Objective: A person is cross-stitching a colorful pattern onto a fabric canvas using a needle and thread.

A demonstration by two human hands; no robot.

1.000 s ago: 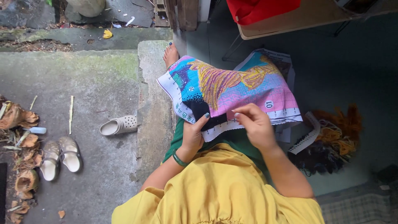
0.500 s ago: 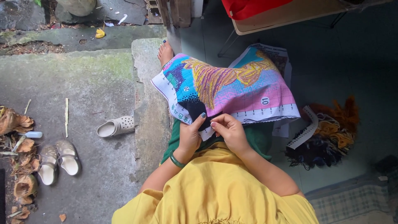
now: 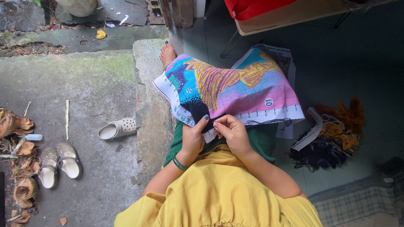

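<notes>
On a tiled floor (image 3: 336, 75) by a concrete step, both hands, left hand (image 3: 193, 138) and right hand (image 3: 231, 132), pinch the cross-stitch canvas (image 3: 235, 90) at mid-frame; loose thread bundles (image 3: 332, 134) nearby could tangle.

I'm looking down at 2 floors meeting at a raised stone step (image 3: 149, 84). Left of it, the mossy concrete ground (image 3: 84, 84) carries 1 pale clog (image 3: 118, 128) on its side near the step, a pair of beige sandals (image 3: 59, 163) well apart from it, a thin stick (image 3: 66, 119) and dried husks (image 3: 19, 126) along the left edge. Right, the dark tiled floor (image 3: 357, 63) holds a heap of yarn skeins (image 3: 332, 134) and a checked mat (image 3: 357, 201).
</notes>
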